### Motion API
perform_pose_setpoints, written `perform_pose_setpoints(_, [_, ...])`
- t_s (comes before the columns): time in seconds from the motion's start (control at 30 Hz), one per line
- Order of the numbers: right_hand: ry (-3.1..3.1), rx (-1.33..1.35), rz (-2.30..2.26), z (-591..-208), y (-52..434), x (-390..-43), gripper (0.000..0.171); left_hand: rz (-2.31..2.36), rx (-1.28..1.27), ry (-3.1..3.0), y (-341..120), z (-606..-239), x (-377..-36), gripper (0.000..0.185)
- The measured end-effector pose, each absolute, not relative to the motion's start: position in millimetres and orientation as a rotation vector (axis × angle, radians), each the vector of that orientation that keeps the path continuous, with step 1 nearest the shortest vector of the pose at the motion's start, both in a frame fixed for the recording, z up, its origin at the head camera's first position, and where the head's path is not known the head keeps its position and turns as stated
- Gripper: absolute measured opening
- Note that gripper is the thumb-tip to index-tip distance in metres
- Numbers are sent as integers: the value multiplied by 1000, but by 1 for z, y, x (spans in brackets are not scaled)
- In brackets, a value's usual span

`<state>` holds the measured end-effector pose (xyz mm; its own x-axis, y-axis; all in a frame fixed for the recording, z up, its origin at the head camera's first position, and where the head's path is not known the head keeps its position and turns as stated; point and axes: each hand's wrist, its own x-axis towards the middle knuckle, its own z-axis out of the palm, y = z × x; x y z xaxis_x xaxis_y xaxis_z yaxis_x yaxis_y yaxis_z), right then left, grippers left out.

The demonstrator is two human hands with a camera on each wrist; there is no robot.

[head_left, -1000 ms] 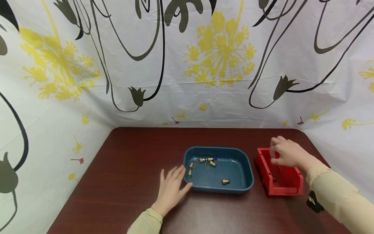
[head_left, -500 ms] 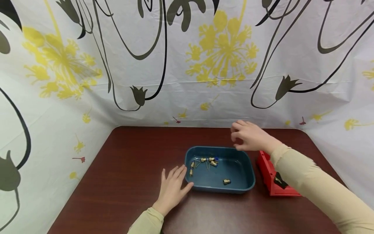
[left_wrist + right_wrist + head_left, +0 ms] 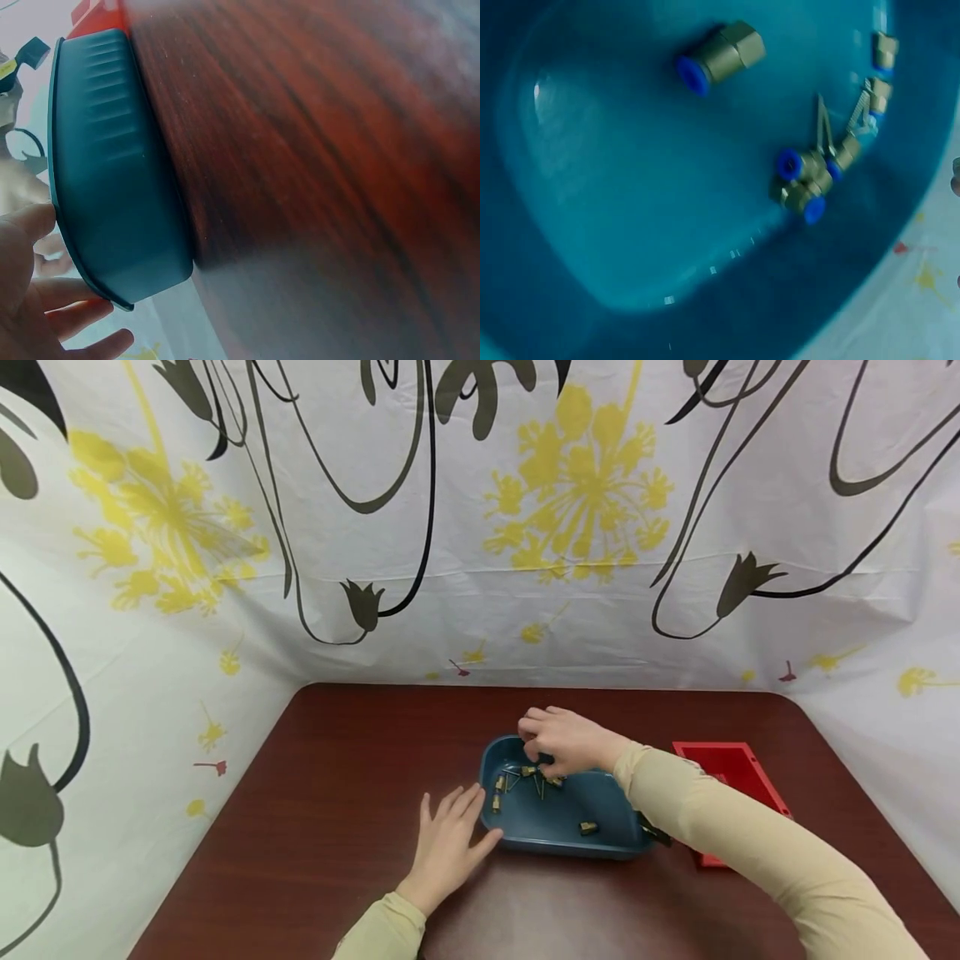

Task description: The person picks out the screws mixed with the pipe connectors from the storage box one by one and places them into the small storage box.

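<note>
A blue plastic tray (image 3: 570, 845) holds several brass push-in fittings (image 3: 802, 184) with blue collars. A few screws (image 3: 823, 126) lie among them at the tray's far left. One fitting (image 3: 588, 828) lies apart near the front rim. My left hand (image 3: 447, 846) touches the tray's left end with straight fingers, as the left wrist view also shows against the tray wall (image 3: 120, 172). Over the clustered fittings hovers my right hand (image 3: 567, 741), its fingers loosely bent and apart from the thumb, with nothing visible in it. Only bits of its fingertips appear in the right wrist view.
To the tray's right stands a red bin (image 3: 738, 768), partly covered by the right sleeve (image 3: 720, 818). Both containers rest on a dark wooden table (image 3: 337, 793). A patterned cloth (image 3: 450, 527) hangs behind it.
My right hand has moved left from above the red bin, past the tray's back right corner, to over the clustered fittings. The left hand has stayed at the tray's left end.
</note>
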<state>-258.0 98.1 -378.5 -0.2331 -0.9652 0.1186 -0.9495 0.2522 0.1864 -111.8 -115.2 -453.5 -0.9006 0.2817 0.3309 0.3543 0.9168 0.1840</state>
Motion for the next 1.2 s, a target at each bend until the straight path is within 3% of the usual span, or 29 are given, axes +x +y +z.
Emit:
perform_pose_setpoints(0.5, [-2221, 1871, -421, -416, 61, -257, 8, -345, -473, -2781, -115, -453, -111, 60])
perform_pose_setpoints(1.2, [-2260, 1812, -620, -434, 47, -251, 8, -351, -489, -2774, -115, -452, -111, 59])
